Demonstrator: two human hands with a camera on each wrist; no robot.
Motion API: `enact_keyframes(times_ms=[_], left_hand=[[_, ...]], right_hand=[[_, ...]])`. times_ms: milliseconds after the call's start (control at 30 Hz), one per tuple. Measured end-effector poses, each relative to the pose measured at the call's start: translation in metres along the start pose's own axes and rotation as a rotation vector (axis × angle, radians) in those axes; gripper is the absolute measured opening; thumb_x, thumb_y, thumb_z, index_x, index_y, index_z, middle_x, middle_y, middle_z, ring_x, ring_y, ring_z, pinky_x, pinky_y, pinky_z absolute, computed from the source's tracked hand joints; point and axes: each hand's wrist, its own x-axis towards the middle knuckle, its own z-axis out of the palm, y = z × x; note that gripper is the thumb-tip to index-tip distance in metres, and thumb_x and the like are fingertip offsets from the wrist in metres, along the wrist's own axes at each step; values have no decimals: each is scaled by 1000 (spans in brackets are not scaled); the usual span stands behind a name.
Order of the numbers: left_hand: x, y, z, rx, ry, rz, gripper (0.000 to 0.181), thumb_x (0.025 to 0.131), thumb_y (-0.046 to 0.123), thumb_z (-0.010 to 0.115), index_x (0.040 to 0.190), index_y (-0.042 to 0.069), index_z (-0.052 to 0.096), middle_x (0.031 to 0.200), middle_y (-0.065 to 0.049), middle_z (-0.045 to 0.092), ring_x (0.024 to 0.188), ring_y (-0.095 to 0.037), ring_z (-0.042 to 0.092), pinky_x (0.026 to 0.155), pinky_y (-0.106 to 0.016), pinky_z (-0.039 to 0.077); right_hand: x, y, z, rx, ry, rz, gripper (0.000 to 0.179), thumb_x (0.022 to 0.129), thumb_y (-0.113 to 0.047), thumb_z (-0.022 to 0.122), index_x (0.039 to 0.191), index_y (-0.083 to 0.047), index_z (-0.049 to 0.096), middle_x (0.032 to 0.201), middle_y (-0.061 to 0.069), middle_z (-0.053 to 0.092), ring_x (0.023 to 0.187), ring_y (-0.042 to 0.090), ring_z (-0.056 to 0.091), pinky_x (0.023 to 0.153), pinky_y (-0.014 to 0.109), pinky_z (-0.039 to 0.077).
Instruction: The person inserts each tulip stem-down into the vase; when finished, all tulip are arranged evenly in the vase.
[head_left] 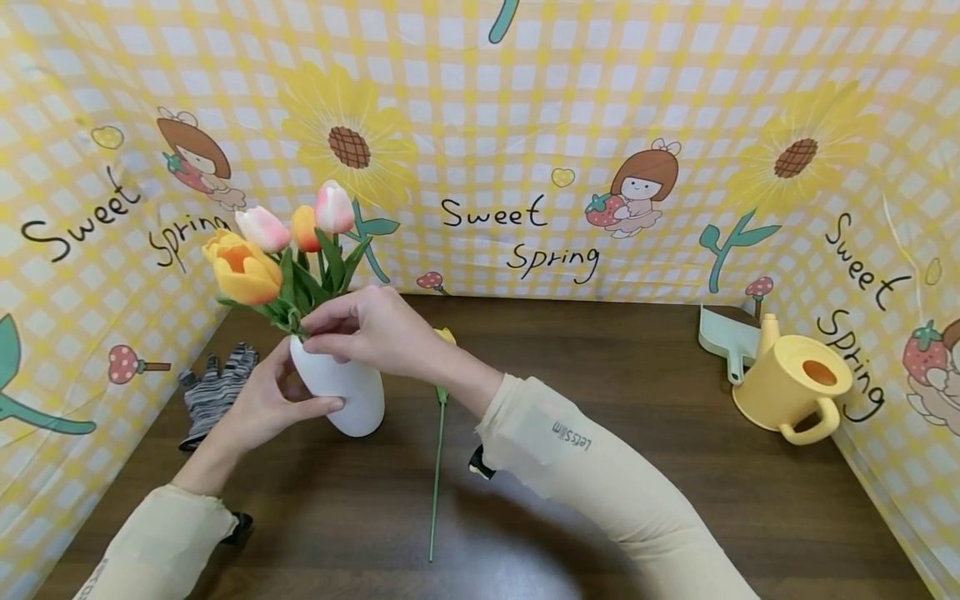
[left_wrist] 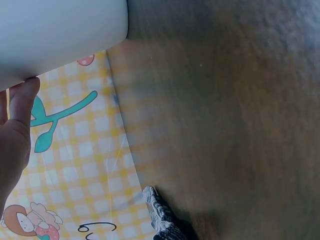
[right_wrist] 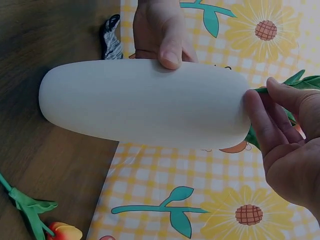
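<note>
A white oval vase [head_left: 351, 392] stands on the dark wooden table [head_left: 600, 400], tilted left, with several orange and pink tulips [head_left: 279, 250] in it. My left hand [head_left: 270, 398] grips the vase's side, thumb on its front; in the right wrist view the vase [right_wrist: 145, 104] shows with that thumb [right_wrist: 171, 52] on it. My right hand [head_left: 367, 327] is at the vase's mouth, fingers pinching the green stems [right_wrist: 295, 82] there. The left wrist view shows the vase's base [left_wrist: 60, 35] and a thumb [left_wrist: 22, 102]. One loose tulip [head_left: 437, 450] lies on the table behind my right wrist.
A striped grey glove [head_left: 213, 392] lies left of the vase. A yellow watering can [head_left: 795, 385] and a pale green scoop [head_left: 723, 337] stand at the right rear. Yellow checked printed backdrop [head_left: 525, 150] walls the table on three sides.
</note>
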Motion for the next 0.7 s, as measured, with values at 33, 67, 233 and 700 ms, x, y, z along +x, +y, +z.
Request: enact_keyframes(times_ms=[33, 67, 233, 700], left_hand=[[0, 0, 0, -1, 1, 0, 83, 80, -1, 85, 147, 19, 41, 127, -8, 55, 102, -19, 67, 76, -33, 60], [0, 0, 0, -1, 3, 0, 82, 79, -1, 86, 146, 19, 42, 126, -9, 55, 101, -19, 67, 76, -33, 61], [0, 0, 0, -2, 6, -1, 76, 80, 0, 86, 141, 16, 44, 122, -10, 56, 99, -19, 68, 75, -34, 61], [0, -9, -2, -18, -25, 91, 84, 79, -10, 81, 148, 13, 39, 128, -11, 56, 103, -16, 69, 76, -33, 60]], right_hand=[[0, 0, 1, 20, 0, 7, 16, 91, -12, 77, 107, -7, 76, 89, -5, 74, 68, 6, 67, 65, 21, 57], [0, 0, 1, 44, 1, 15, 15, 91, -11, 77, 105, -7, 74, 89, -4, 74, 70, 7, 68, 65, 22, 57], [1, 1, 6, 117, 30, 61, 12, 90, -9, 78, 100, -7, 71, 85, -5, 71, 74, 13, 70, 60, 27, 59], [4, 3, 12, -96, 30, 61, 10, 95, -13, 72, 103, -10, 77, 81, -15, 70, 54, 1, 61, 54, 20, 53]])
